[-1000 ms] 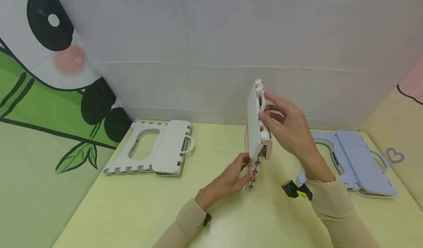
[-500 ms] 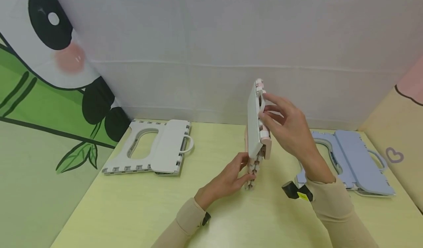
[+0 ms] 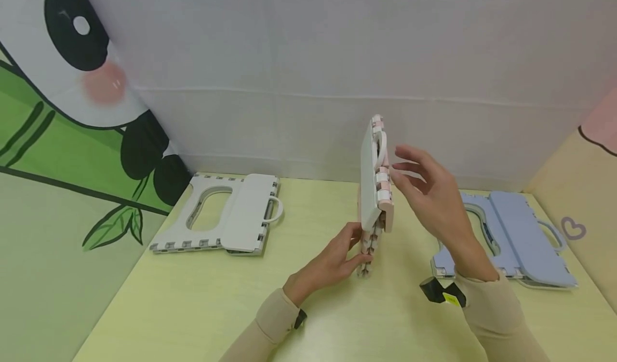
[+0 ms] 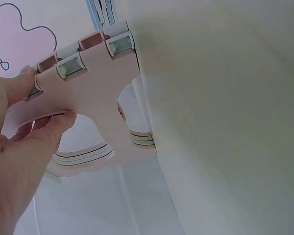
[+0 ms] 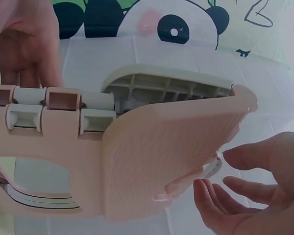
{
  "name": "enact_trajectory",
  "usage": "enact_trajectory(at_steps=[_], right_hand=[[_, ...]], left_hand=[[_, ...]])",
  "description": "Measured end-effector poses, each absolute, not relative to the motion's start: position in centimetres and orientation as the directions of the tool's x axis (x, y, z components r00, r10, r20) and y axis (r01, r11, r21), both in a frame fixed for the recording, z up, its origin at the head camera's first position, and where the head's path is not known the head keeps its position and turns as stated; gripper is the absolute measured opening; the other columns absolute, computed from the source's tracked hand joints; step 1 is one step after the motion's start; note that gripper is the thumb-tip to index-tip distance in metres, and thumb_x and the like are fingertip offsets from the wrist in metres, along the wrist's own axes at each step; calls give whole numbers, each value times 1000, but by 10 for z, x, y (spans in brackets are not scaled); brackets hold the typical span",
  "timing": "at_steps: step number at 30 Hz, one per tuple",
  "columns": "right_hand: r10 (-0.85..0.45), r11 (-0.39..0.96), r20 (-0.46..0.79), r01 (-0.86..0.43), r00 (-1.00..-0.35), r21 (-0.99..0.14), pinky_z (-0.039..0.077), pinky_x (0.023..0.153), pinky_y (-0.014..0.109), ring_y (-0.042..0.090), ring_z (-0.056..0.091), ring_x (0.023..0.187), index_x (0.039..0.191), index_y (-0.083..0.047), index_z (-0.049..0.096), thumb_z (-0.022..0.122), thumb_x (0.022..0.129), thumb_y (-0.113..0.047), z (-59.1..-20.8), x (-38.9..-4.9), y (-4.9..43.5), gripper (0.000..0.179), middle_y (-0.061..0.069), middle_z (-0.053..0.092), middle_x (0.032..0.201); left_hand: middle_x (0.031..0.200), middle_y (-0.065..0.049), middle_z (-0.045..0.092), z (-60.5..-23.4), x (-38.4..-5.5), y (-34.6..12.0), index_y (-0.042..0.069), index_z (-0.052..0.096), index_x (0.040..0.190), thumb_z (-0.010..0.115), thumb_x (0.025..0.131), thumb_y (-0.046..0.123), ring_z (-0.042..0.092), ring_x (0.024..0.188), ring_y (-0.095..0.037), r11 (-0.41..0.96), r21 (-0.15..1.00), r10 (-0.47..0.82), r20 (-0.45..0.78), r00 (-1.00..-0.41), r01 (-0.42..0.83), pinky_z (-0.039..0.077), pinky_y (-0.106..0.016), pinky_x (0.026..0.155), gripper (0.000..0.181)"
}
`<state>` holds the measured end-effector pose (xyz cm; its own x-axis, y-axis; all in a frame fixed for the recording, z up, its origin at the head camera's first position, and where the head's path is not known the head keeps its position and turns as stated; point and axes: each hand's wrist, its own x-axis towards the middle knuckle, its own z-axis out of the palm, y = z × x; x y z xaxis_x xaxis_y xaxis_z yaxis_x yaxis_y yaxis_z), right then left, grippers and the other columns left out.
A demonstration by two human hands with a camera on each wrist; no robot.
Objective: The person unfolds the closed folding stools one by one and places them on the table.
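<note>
- Backdrop (image 3: 308,51): pale cloth with faint creases, across the far side.
- Table (image 3: 231,314): pale yellow-green top, running from near edge of view to the backdrop.
- Panda print (image 3: 96,113): far left, black eye patch, pink cheek, green area below.
- Blue stool (image 3: 523,233): folded, lying on the table at right; its left part is partly covered by the right forearm. Loop handle points right.
- White stool (image 3: 248,212): folded, lying on the table at left, far half. Oval opening in its left part; loop handle at right.
- Pink-and-white stool (image 3: 370,180): between the other two, held on edge, roughly upright. White panel faces left, pink panel right; right wrist view shows the two apart, ribbed underside between. Cannot tell if its lower end touches the table.
- Right hand (image 3: 429,196): just right of this stool, clear of it; fingers loosely bent, thumb apart, holding nothing.
- Left hand (image 3: 332,260): thumb and fingers pinch the stool's lower, near leg section.
- White loop handle (image 3: 384,148): on the held stool's upper edge, just beside the right fingertips, not touching.
</note>
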<state>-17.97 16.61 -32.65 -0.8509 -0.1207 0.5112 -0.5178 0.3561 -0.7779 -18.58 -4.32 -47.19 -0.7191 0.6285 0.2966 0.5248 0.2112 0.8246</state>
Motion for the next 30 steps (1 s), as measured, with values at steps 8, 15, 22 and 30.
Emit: enact_trajectory(at_steps=[8,15,22,30], right_hand=[[-123,371,484,-492,-867,-788,47,98,12,26,61,121,141,-1,56,64,102,-6,-343,-178,177,41,10,60,139],[-119,406,443,-450,-889,-795,45,97,9,12,62,118,140,-2,57,64,103,-10,-362,-176,186,39,9,61,137],[-128,399,403,-419,-906,-815,47,96,10,1,60,115,140,-3,58,64,103,-11,-376,-176,188,38,9,61,137],[-142,402,380,-405,-914,-822,47,95,10,23,63,119,138,-1,58,64,103,-11,-390,-178,189,36,12,61,136]], left_hand=[[143,-14,46,-471,-185,-44,1,31,145,66,100,5,49,134,-22,217,842,622,271,-735,494,35,-30,117,58],[144,-14,47,-471,-185,-44,0,32,144,67,99,6,49,135,-23,225,842,619,265,-740,490,35,-31,116,58],[144,-14,47,-470,-184,-45,0,32,144,68,99,7,50,135,-22,229,845,614,260,-745,484,36,-30,116,58],[142,-15,47,-470,-185,-45,-1,33,143,67,100,6,51,134,-26,209,841,619,281,-734,498,36,-34,117,55]])
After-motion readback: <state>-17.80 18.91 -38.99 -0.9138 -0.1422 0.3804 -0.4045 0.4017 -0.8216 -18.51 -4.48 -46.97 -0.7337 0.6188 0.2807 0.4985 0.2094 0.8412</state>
